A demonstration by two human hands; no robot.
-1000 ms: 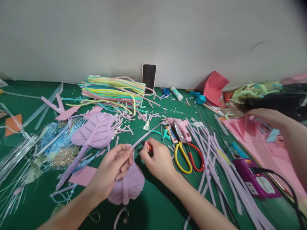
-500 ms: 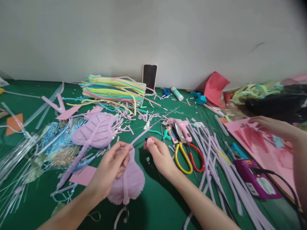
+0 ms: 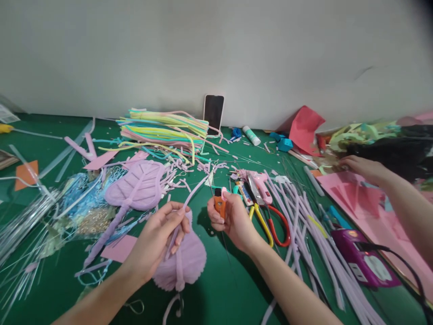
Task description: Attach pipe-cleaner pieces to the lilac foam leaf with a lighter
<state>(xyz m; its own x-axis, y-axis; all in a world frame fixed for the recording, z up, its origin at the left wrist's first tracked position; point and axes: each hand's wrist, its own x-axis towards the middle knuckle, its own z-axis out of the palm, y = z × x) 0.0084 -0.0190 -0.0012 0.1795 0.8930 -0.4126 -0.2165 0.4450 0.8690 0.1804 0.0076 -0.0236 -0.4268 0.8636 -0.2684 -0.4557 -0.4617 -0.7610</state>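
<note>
My left hand point(image 3: 162, 232) pinches a light purple pipe cleaner point(image 3: 197, 189), whose free end slants up to the right. Beneath that hand, a purple fan-shaped piece with a scalloped edge point(image 3: 192, 253) lies on the table. My right hand point(image 3: 235, 221) is closed round an orange lighter point(image 3: 219, 207) with a black top, held upright a short way right of the pipe cleaner. Something pink point(image 3: 224, 193) covers my right thumb tip. I cannot make out a flame. A finished-looking purple leaf-shaped fan point(image 3: 137, 185) with a wrapped handle rests to the left.
Scissors point(image 3: 262, 223) and a pink glue gun point(image 3: 260, 180) lie right of my hands, beside purple pipe cleaners point(image 3: 324, 253) and a purple power box point(image 3: 365, 262). Coloured pipe cleaners point(image 3: 162, 128) and a phone point(image 3: 214, 113) stand behind. Another person's hand point(image 3: 363, 169) reaches in from the right.
My right hand has turned, bringing the orange lighter upright into view. The pipe cleaner's free end now curves more steeply upward. The other person's hand has shifted slightly left and up.
</note>
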